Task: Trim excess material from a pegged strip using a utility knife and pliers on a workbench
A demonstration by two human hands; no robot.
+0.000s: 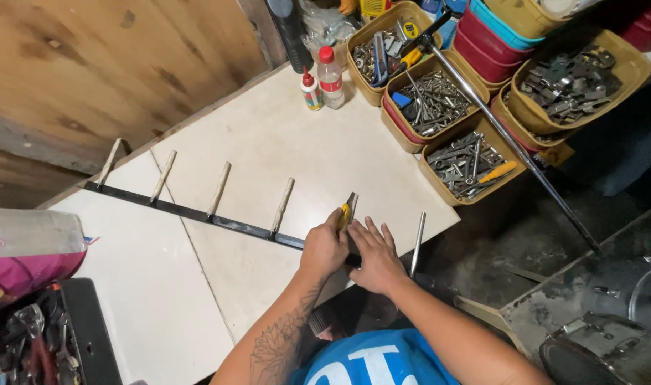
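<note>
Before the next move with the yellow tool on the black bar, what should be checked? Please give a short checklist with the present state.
1. Left hand grips the yellow-handled tool: ok.
2. Right hand lies flat, pressing the black metal bar: ok.
3. Right fingers away from the tool tip: not ok, they lie right beside it.
4. Bar lies flat on the white table: ok.
5. Loose metal rod safe from rolling: not ok, it lies at the table edge.
6. Tool tip seated on the bar: cannot tell, the hands hide it.

Two small bottles (322, 80), hardware-filled yellow tubs (439, 107), a long metal rod (510, 139).
</note>
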